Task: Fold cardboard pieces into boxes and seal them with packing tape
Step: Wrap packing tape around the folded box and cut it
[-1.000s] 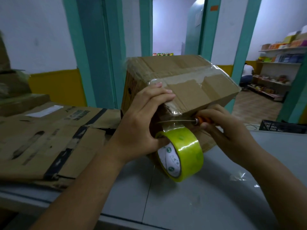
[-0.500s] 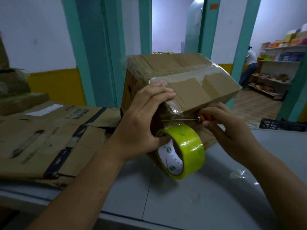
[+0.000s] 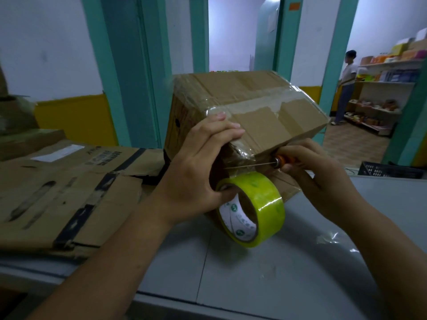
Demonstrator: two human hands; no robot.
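Note:
A folded cardboard box (image 3: 254,107) stands tilted on the grey table (image 3: 300,262), its seams covered with clear tape. My left hand (image 3: 198,172) presses the box's near corner with its fingers while its thumb hooks the core of a yellow-green tape roll (image 3: 256,209) that hangs below the box. A strip of tape runs from the roll up onto the box. My right hand (image 3: 316,174) grips an orange-handled blade tool (image 3: 280,161), its thin metal blade lying across that strip.
Flattened cardboard pieces (image 3: 69,188) with black tape are stacked on the left of the table. A scrap of clear tape (image 3: 328,237) lies at right. A black crate (image 3: 390,170) sits behind the table. A person (image 3: 346,84) stands by shelves at far right.
The tape roll has swung slightly right and lower. The blade stays across the tape strip. The person in the back room has stood up and moved to the shelves.

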